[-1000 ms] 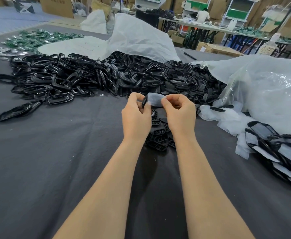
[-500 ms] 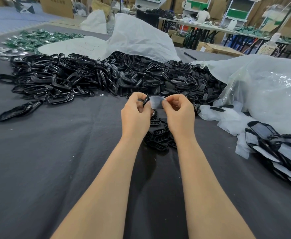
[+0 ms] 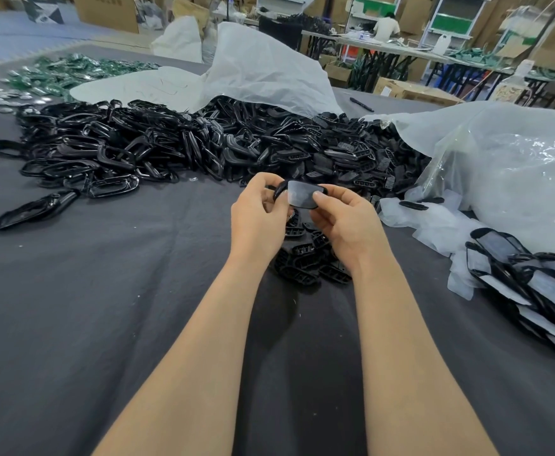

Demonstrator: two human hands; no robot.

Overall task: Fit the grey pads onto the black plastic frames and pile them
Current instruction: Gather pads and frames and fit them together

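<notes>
Both hands hold one black plastic frame with a grey pad [image 3: 299, 194] lying on its face, raised above the dark cloth. My left hand [image 3: 259, 218] grips the frame's left end with curled fingers. The thumb of my right hand [image 3: 345, 222] presses on the pad's lower right corner, its fingers curled behind the frame. Under the hands lies a small heap of loose black frames [image 3: 309, 258]. A big heap of black frames [image 3: 177, 146] stretches across the table behind. At the right edge sits a pile of frames with pads fitted [image 3: 532, 284].
A dark grey cloth [image 3: 88, 307] covers the table. White plastic sheeting [image 3: 263, 70] lies over the back of the big heap, and a clear plastic bag [image 3: 506, 172] bulges at right. Green parts [image 3: 72, 67] lie far left. A black pen [image 3: 361, 104] rests beyond the heap.
The pad stood up between the fingertips a second ago; now it lies flat on the frame. My right hand has turned, its thumb now pressing on the pad.
</notes>
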